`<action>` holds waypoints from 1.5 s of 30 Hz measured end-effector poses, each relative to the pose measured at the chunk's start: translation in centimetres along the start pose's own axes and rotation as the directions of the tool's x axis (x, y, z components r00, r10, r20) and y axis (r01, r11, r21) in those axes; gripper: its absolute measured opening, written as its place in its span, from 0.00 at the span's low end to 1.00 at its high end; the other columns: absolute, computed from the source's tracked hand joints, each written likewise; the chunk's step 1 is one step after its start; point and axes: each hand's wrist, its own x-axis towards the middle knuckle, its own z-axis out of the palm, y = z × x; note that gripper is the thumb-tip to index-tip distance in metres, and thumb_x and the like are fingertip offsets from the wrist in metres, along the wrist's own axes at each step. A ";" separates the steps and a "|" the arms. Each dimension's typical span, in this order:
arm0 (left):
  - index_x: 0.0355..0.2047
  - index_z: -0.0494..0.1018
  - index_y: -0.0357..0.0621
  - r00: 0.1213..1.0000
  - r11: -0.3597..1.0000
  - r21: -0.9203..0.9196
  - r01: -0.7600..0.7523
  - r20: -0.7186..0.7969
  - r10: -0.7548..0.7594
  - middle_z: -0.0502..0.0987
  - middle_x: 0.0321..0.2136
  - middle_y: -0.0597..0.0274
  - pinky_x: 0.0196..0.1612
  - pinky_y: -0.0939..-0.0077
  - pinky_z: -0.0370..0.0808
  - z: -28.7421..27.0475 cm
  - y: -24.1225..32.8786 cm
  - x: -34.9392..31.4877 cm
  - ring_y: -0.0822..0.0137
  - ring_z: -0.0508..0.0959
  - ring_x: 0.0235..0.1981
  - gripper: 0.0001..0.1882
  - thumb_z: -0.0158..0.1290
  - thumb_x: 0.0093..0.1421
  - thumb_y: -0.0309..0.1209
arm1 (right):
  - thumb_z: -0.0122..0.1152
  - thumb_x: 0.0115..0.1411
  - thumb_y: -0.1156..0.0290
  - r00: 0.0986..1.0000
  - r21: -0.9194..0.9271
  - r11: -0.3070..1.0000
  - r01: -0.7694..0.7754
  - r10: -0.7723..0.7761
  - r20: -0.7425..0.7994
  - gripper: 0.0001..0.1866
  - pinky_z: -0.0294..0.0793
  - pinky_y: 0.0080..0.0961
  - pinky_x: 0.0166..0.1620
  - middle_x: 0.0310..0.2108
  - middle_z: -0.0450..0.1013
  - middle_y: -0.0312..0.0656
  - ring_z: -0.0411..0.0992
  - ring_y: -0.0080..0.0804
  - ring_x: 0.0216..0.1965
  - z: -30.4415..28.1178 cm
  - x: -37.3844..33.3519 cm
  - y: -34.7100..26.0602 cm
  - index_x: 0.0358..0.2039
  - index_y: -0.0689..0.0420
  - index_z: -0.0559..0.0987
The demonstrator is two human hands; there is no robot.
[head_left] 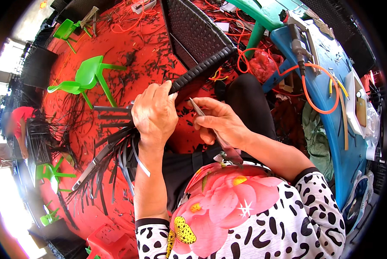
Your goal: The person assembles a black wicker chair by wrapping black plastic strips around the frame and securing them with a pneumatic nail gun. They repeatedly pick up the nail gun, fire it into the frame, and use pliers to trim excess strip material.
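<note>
My left hand (154, 112) is closed around a bar wound with black plastic strips, part of a woven black furniture frame (204, 69). Beyond my fingers the wrapped stretch runs up and right to the dark woven panel (189, 32). Loose black strips (115, 146) fan out below and left of this hand, by a bare grey bar end (87, 172). My right hand (221, 121), just to the right and apart from the bar, holds a slim pointed metal tool (223, 144). Its tip points up and left toward the bar; its exact kind is unclear.
A green chair (87, 77) stands on the red floor (146, 56), littered with black scraps. At right, a blue table (331, 90) bears a power tool (300, 47) with an orange hose (310, 105) and a white tray (353, 101). Another person (21, 125) is at far left.
</note>
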 end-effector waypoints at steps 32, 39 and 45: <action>0.36 0.76 0.40 1.000 1.000 -0.004 -0.006 -0.022 0.006 0.72 0.23 0.60 0.28 0.64 0.70 0.2 0.2 -0.3 0.58 0.75 0.26 0.16 0.61 0.43 0.25 | 0.56 0.61 0.77 0.913 -0.077 0.943 0.325 -0.334 -0.233 0.06 0.61 0.12 0.19 0.22 0.70 0.33 0.62 0.14 0.17 1.7 3.2 3.1 0.38 0.64 0.76; 0.36 0.76 0.39 1.000 1.000 0.019 0.012 -0.017 -0.012 0.72 0.23 0.60 0.29 0.65 0.70 0.1 0.8 -0.6 0.58 0.75 0.26 0.16 0.61 0.43 0.26 | 0.57 0.60 0.77 0.919 -0.106 0.943 0.317 -0.333 -0.213 0.05 0.60 0.12 0.19 0.21 0.70 0.31 0.61 0.13 0.17 1.3 2.7 2.5 0.37 0.63 0.77; 0.37 0.76 0.39 0.999 1.000 0.022 0.005 -0.046 -0.004 0.72 0.24 0.60 0.31 0.66 0.70 0.3 1.2 -1.2 0.59 0.76 0.27 0.17 0.61 0.44 0.26 | 0.58 0.59 0.79 0.869 -0.342 0.855 0.390 -0.465 -0.171 0.04 0.60 0.11 0.19 0.21 0.69 0.29 0.61 0.11 0.18 0.3 2.5 3.1 0.36 0.62 0.76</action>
